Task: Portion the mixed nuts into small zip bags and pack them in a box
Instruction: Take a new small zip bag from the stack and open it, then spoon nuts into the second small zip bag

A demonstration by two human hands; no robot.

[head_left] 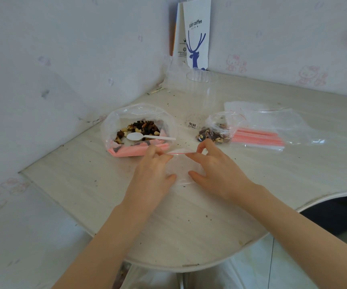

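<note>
Small zip bag (182,170) lies flat mid-worktop, its red-zipped mouth running left to right along its far side; left hand (153,174) and right hand (216,167) each pinch one end. Nut bag (139,126) sits just beyond the left hand.

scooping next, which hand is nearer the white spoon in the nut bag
Left. The left hand lies just on the person's side of the white spoon; the right hand is farther off to its right.
</note>
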